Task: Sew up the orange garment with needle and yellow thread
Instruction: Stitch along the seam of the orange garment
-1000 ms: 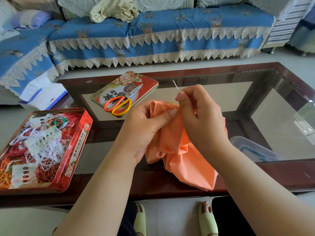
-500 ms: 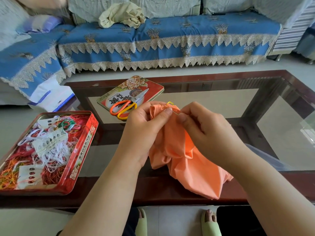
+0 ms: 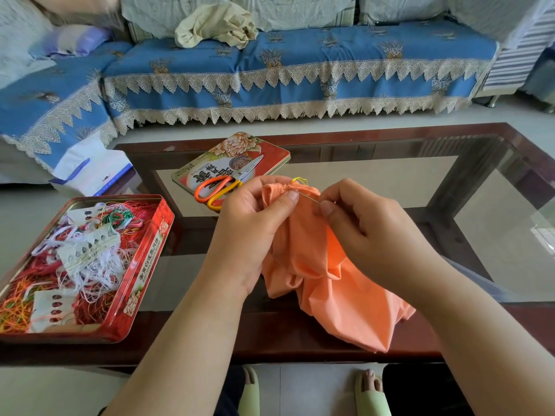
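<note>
Glass-topped and framed in dark wood, a coffee table [image 3: 375, 136] stands before a blue, lace-edged sofa [image 3: 300, 73], and over its near edge hangs the orange garment [image 3: 324, 280], bunched up between both hands. At the top of the bunch the left hand [image 3: 255, 229] pinches the cloth, thumb pressed flat just beside the seam, probably to keep that edge taut and steady for the point. Right of that pinch, the right hand [image 3: 375, 235] grips the needle [image 3: 309, 198] between thumb and forefinger, its tip aimed into the gathered edge, so I judge a stitch is being entered. Just above the pinch a small loop of yellow thread [image 3: 300, 180] stands up from the fabric. Beyond the left hand lies a red tin lid [image 3: 270, 151], carrying orange-handled scissors [image 3: 222, 187], presumably kept close for cutting. Well off to the left of both hands an open red tin [image 3: 144, 274] holds tangled red, white, green and yellow threads and white thread cards.
</note>
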